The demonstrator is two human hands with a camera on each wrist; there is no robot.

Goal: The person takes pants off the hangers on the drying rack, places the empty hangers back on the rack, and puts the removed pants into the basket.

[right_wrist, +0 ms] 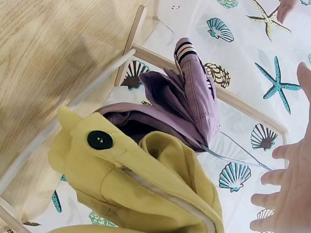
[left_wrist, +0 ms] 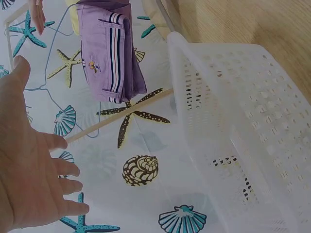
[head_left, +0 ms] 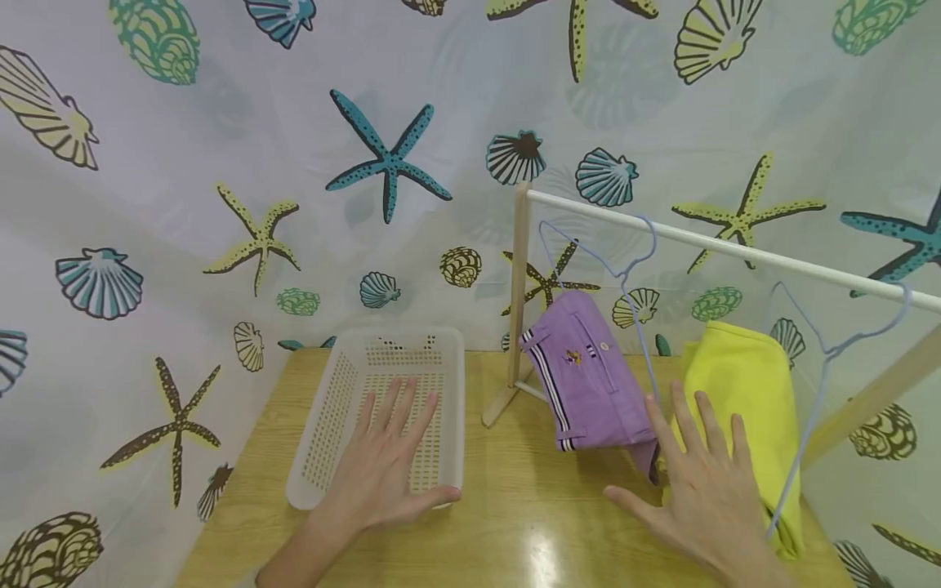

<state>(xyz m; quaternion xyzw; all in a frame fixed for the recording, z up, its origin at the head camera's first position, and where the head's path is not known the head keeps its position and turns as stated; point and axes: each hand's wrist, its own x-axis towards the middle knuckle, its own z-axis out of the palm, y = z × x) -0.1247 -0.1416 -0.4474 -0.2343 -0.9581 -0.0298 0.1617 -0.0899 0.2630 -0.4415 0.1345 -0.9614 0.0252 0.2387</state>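
A seashell-patterned curtain (head_left: 220, 122) is enclosing a wooden surface (head_left: 515, 510) on several sides, like a booth. A rack (head_left: 706, 242), hangers (head_left: 828, 354), clothes (head_left: 588, 380) and a basket (head_left: 457, 392) are making it look like a staged laundry corner, while the curtain is hiding what sort of room is surrounding it.

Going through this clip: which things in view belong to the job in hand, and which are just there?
Likely in the job:
folded purple cloth garment with striped trim
yellow cloth garment with dark round button
two thin blue hangers
pale wooden rack with white rail
white perforated plastic basket

Just there:
white fabric backdrop printed with shells and starfish
wood-grain table
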